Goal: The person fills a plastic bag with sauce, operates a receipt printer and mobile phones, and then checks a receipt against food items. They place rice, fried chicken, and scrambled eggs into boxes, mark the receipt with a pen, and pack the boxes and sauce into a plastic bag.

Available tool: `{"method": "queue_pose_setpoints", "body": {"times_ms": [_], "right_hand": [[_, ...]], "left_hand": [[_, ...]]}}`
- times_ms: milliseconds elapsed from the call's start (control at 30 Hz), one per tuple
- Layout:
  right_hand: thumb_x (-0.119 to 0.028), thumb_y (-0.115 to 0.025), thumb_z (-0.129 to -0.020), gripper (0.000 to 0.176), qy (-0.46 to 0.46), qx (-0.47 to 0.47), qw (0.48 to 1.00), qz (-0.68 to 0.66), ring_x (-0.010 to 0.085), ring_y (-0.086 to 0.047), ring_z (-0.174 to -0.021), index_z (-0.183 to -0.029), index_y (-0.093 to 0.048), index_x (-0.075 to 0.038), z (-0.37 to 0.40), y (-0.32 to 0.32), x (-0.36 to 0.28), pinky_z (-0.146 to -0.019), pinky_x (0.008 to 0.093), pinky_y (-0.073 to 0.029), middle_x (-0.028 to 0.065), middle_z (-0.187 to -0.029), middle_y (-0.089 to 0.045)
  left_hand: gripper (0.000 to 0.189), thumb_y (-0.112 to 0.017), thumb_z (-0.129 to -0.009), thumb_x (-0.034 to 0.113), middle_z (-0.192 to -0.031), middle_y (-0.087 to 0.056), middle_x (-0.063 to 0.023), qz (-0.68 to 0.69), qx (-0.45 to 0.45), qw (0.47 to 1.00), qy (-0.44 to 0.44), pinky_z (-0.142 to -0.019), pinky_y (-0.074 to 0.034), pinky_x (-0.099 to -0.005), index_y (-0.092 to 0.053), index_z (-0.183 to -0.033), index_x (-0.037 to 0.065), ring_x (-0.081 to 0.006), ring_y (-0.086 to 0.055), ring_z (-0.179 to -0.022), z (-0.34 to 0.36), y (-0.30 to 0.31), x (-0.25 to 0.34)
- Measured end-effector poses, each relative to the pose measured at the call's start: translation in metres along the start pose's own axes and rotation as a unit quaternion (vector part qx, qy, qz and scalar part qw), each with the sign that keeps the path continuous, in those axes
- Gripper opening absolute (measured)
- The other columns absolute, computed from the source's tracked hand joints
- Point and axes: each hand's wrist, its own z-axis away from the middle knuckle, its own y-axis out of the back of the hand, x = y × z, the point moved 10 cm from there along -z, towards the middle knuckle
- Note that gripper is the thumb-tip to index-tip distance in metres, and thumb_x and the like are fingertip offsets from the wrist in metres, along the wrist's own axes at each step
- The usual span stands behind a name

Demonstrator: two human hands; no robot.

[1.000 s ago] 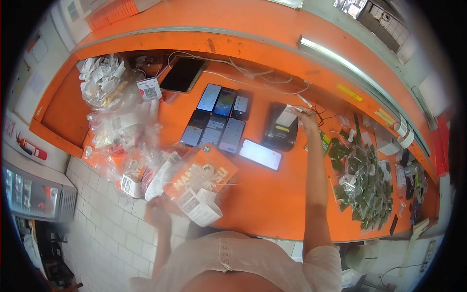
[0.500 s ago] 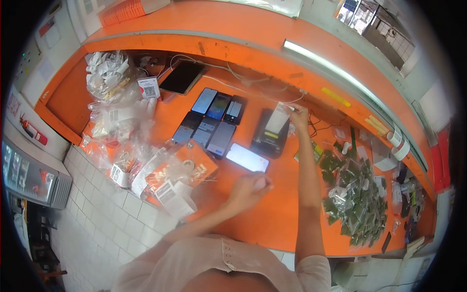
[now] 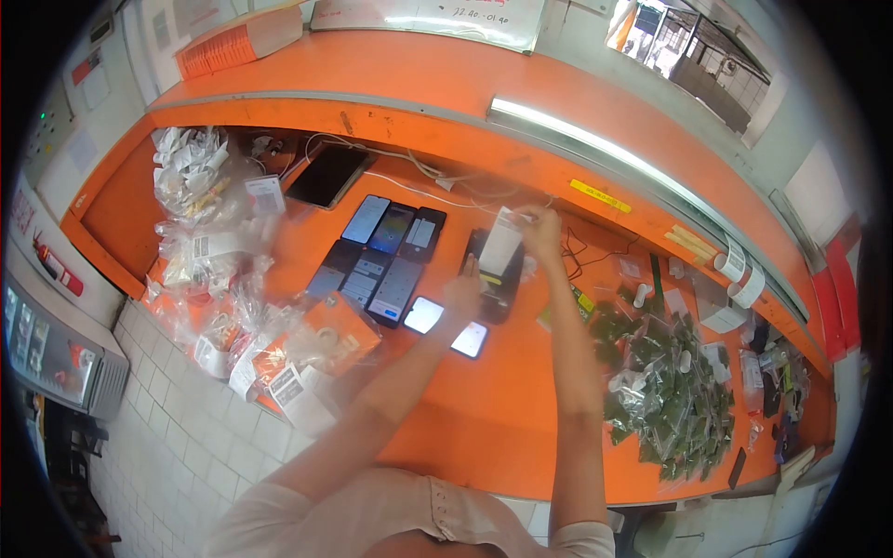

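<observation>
A strip of receipt paper (image 3: 502, 240) rises from a black receipt printer (image 3: 503, 302) in the middle of the counter. My right hand (image 3: 541, 232) pinches the paper's upper right edge. My left hand (image 3: 463, 296) reaches to the printer's left side, fingertips close to the lower paper edge; blur hides whether they touch it or how they are closed. Beneath my left wrist lies a phone with a lit white screen (image 3: 426, 314), partly covered by the arm. Several more phones (image 3: 366, 276) lie in two rows to the left.
Plastic bags with labels (image 3: 219, 246) crowd the counter's left side. At the right lies a heap of small clear packets with green contents (image 3: 674, 400). A tablet (image 3: 329, 175) and white cables sit at the back under the orange shelf (image 3: 391, 84).
My left hand has moved forward from in front of the lit phone to the printer. The right hand still holds the receipt paper. The camera view has shifted slightly.
</observation>
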Motion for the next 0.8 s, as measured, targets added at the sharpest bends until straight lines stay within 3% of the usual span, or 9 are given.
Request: {"method": "queue_pose_setpoints", "body": {"times_ms": [100,200,300,467,600,800], "right_hand": [[-0.012,-0.067,-0.07,0.013,0.031,0.02,0.999,0.031,0.0121,-0.056,-0.058,-0.079,-0.066,-0.003,-0.001,0.0,-0.005,-0.055,0.0258,-0.043,0.0084,-0.07,-0.064],[-0.01,-0.066,-0.072,0.013,0.078,0.024,0.996,0.017,0.0268,-0.061,-0.062,-0.079,-0.063,0.0,-0.004,-0.001,-0.02,-0.058,0.0343,-0.044,0.0156,-0.068,-0.062],[-0.013,-0.065,-0.073,0.014,0.087,0.02,0.995,0.052,0.0287,-0.06,-0.063,-0.078,-0.062,0.0,-0.011,-0.005,-0.026,-0.061,0.036,-0.045,0.0154,-0.067,-0.061],[-0.016,-0.064,-0.075,0.017,0.093,0.027,0.99,0.103,0.0269,-0.06,-0.07,-0.081,-0.059,-0.001,-0.021,0.002,-0.025,-0.065,0.0359,-0.044,0.0154,-0.072,-0.061],[-0.017,-0.063,-0.076,0.019,0.04,-0.011,0.993,0.111,0.0265,-0.059,-0.073,-0.084,-0.057,-0.001,-0.02,0.004,-0.027,-0.066,0.0355,-0.044,0.0149,-0.079,-0.061],[-0.015,-0.061,-0.078,0.019,0.053,0.028,0.997,0.053,0.0243,-0.061,-0.077,-0.089,-0.057,0.0,-0.022,0.011,-0.034,-0.067,0.033,-0.045,0.0127,-0.083,-0.062]], "left_hand": [[0.084,-0.067,-0.071,0.026,-0.145,-0.012,-0.002,-0.031,-0.052,0.998,0.012,-0.066,-0.051,-0.0306,-0.018,-0.136,0.004,-0.0196,-0.06,-0.089,0.004,-0.004,-0.001],[0.083,-0.064,-0.074,0.028,-0.145,-0.01,-0.0013,-0.037,-0.076,0.996,-0.01,-0.067,-0.051,-0.0309,-0.015,-0.137,0.007,-0.0189,-0.06,-0.09,0.009,-0.002,-0.003],[0.082,-0.063,-0.075,0.029,-0.145,-0.009,-0.0002,-0.023,-0.044,0.999,-0.014,-0.068,-0.051,-0.0314,-0.014,-0.138,0.01,-0.0193,-0.059,-0.093,0.009,-0.007,-0.006],[0.081,-0.062,-0.075,0.028,-0.145,-0.008,0.0015,-0.012,-0.041,0.999,-0.03,-0.069,-0.051,-0.0316,-0.014,-0.138,0.009,-0.0201,-0.056,-0.099,0.01,-0.006,-0.008],[0.08,-0.062,-0.076,0.027,-0.145,-0.01,0.0012,0.003,-0.081,0.997,-0.001,-0.069,-0.051,-0.031,-0.015,-0.137,0.008,-0.0199,-0.058,-0.097,0.015,-0.005,-0.006],[0.076,-0.06,-0.077,0.026,-0.145,-0.011,-0.0005,-0.006,-0.001,1.0,-0.025,-0.065,-0.052,-0.0318,-0.017,-0.137,0.007,-0.02,-0.063,-0.082,0.008,-0.009,-0.006]]}}
